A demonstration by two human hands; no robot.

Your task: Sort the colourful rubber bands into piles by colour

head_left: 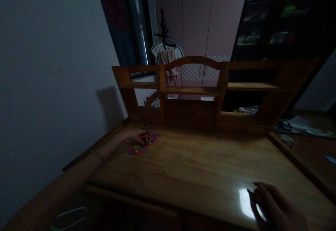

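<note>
My left hand (134, 136) reaches to the far left of the wooden desk (199, 164). Its fingers are apart and rest at a loose pile of small, thin, brightly coloured pieces (149, 138) in pink, blue, yellow and red. They are too small and dark to name. My right hand (279, 210) hovers over the desk's near right part, beside a bright light reflection. Its fingers are loosely bent with a gap between them, and I see nothing held in them.
A wooden shelf unit (190, 91) with open compartments stands along the desk's back edge. A white wall (65, 66) borders the left side. Beyond are clothes on a stand (169, 57) and pink cabinets (196, 24). Papers (301, 124) lie on a surface to the right.
</note>
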